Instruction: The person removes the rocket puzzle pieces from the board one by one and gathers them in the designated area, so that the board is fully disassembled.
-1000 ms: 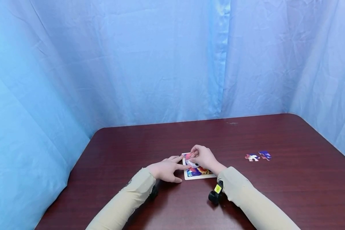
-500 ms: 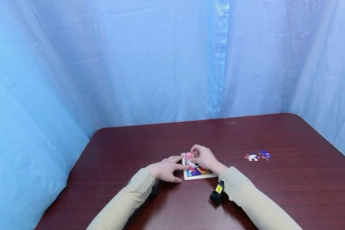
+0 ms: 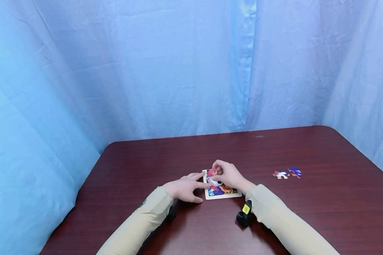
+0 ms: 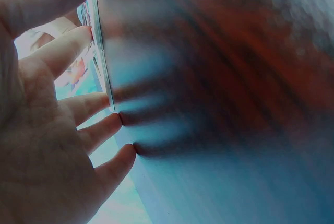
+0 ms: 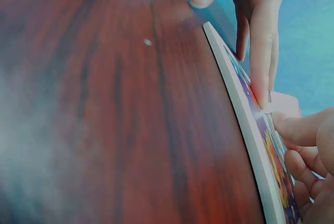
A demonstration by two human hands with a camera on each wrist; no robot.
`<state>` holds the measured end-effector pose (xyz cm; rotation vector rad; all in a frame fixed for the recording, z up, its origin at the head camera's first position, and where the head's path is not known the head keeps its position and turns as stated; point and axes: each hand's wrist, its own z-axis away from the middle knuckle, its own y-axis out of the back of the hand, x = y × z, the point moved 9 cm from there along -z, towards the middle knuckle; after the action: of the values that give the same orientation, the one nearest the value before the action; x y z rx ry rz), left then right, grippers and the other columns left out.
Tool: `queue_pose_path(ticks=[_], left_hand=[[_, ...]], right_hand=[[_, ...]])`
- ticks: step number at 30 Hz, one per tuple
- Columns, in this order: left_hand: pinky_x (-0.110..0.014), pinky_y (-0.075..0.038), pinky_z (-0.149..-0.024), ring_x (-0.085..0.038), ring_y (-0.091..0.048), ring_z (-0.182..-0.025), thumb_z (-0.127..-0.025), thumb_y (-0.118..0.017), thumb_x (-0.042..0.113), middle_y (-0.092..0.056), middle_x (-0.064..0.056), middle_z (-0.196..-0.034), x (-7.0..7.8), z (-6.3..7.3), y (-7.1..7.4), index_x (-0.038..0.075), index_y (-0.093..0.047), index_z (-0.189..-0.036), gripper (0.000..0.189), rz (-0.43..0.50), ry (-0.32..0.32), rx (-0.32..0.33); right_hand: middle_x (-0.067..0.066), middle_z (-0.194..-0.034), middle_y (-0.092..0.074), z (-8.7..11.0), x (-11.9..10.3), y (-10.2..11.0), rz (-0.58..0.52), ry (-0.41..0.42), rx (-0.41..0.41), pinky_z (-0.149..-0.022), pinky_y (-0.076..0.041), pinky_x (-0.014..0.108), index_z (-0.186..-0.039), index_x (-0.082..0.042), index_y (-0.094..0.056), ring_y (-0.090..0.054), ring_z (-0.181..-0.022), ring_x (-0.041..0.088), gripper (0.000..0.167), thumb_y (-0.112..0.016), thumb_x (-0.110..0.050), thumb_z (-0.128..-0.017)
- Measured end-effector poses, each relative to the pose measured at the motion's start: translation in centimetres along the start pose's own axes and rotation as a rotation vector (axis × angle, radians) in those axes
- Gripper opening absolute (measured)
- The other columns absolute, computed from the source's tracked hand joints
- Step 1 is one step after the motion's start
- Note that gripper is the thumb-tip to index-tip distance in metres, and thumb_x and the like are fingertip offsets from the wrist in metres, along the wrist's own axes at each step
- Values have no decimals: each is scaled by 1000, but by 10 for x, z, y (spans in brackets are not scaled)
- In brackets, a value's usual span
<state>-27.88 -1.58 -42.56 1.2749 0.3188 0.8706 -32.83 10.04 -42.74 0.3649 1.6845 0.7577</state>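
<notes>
A jigsaw puzzle board point(image 3: 207, 195) with a white frame and a colourful picture lies on the table in front of me. My left hand point(image 3: 183, 188) is spread at its left side, the index finger reaching onto the picture and other fingertips along the edge. Over the board, my right hand point(image 3: 228, 175) pinches a puzzle piece between thumb and fingers. In the right wrist view this pale pink piece point(image 5: 286, 103) stands tilted up from the picture, right beside the left index fingertip. The right hand hides much of the board's far right part.
To the right on the dark red-brown table point(image 3: 146, 159) lie two loose puzzle pieces, a white and red one point(image 3: 281, 174) and a purple-blue one point(image 3: 295, 171). Blue curtains point(image 3: 178, 71) hang behind and along both sides of the table.
My right wrist has shifted slightly to the right while its fingers stay over the same part of the board. My left hand holds its place.
</notes>
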Motion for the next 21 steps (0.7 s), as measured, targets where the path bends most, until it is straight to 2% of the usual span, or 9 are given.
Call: queue_pose_path(ticks=[3, 10, 21], left_hand=[[-49, -24, -113, -28, -20, -144, -88, -64, 32, -17, -5, -159, 0, 0, 0, 37, -41, -143, 60, -4, 9, -2], [-48, -25, -113, -27, -21, -143, -87, -64, 32, -18, -6, -158, 0, 0, 1, 37, -41, -143, 60, -14, 15, 0], [-48, -25, -113, -28, -21, -143, -88, -64, 32, -18, -7, -158, 2, 2, 0, 37, -40, -143, 60, -15, 7, -5]], right_hand=[[0, -77, -57, 1, -3, 1, 10, 33, -15, -64, -45, 26, -92, -11, -57, -51, -68, 12, 18, -72, -7, -82], [1, -81, -58, 2, -4, 4, -3, 50, -23, -65, -45, 27, -92, -11, -56, -51, -71, 14, 13, -68, -7, -86], [5, -84, -61, -1, 8, 14, -80, -9, 36, -70, -47, 29, -93, -7, -61, -54, -76, 17, 11, -69, -9, -85]])
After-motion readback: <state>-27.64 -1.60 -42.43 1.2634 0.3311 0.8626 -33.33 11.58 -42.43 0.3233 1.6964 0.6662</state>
